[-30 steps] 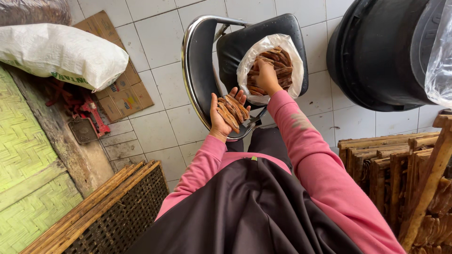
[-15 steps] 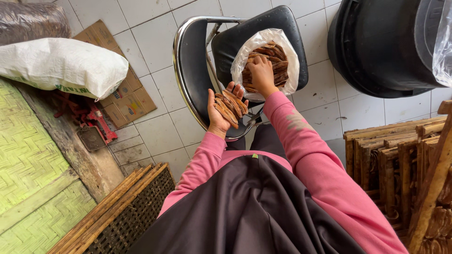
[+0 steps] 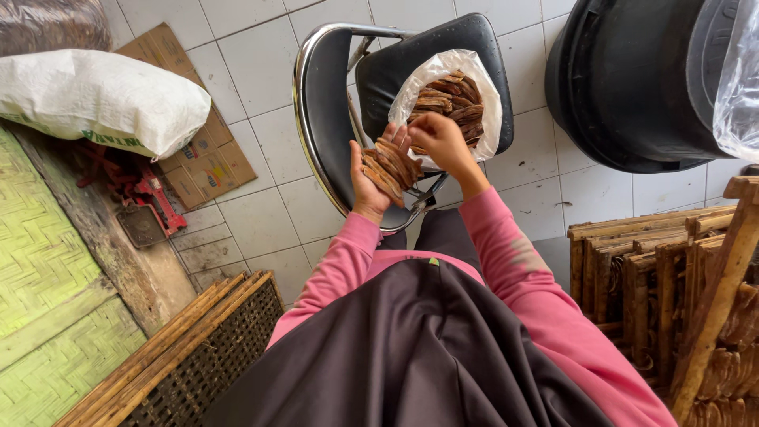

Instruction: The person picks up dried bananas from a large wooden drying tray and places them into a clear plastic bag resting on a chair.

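A clear plastic bag [image 3: 484, 87] full of brown dried slices [image 3: 452, 99] sits on the seat of a black chair with a chrome frame [image 3: 316, 119]. My left hand [image 3: 370, 180] is palm up in front of the chair and holds a stack of the same brown slices [image 3: 389, 166]. My right hand [image 3: 439, 141] is at the bag's mouth, fingers pinched on a slice right beside the stack. Both arms wear pink sleeves above a dark apron.
A white sack [image 3: 95, 99] lies at the left over flattened cardboard [image 3: 198, 158] and a red tool [image 3: 146, 194]. A black bin [image 3: 632, 79] stands at the upper right. Bamboo racks with more slices [image 3: 680, 292] are at the right, a woven tray [image 3: 198, 356] lower left.
My right hand has come out of the bag toward the stack in my left hand. The view has shifted slightly.
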